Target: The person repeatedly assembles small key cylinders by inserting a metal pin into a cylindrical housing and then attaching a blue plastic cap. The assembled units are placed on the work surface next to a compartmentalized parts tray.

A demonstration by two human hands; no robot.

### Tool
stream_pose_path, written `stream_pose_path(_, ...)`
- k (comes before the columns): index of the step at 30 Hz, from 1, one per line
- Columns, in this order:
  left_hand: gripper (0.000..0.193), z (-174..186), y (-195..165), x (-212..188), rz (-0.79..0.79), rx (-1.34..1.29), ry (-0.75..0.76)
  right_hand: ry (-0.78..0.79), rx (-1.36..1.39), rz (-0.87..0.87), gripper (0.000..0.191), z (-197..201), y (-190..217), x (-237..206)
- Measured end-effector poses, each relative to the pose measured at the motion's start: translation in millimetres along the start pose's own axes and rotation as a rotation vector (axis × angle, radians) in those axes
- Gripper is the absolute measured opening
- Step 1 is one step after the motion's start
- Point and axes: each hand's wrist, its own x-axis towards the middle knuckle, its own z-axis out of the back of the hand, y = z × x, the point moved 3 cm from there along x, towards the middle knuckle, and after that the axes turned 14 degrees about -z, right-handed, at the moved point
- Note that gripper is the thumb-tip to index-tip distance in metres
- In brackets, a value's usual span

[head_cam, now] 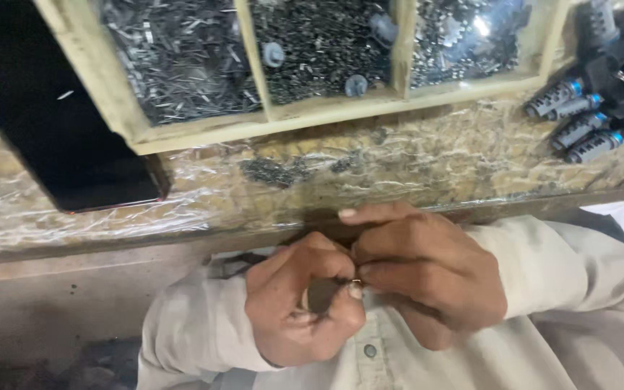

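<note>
Head view: left hand [305,300] and right hand [427,278] meet at the bench edge, fingertips pinched narrow on a tiny metal part [356,282], mostly hidden between them. Wooden tray [326,110] above shows three compartments of small metal pieces. Flat black slab [52,108] at left. Four grey cylinders [579,119] with blue tips at right.

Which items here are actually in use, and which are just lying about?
In use:
left hand
right hand
small metal part pinched between both hands

Lying about:
wooden divided tray of small metal pieces
black flat phone-like slab
grey cylindrical lock barrels with blue ends
</note>
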Motion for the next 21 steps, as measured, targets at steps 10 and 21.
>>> stream_pose_path(10, 0.017, 23, 22, -1, -0.108, -0.026, 0.003, 0.042, -1.384, 0.441, 0.026, 2, 26, 112)
stream_pose_path(21, 0.013, 25, 39, -1, -0.052, -0.195, -0.039, 0.321, -1.086, 0.339, 0.039, 22, 33, 162)
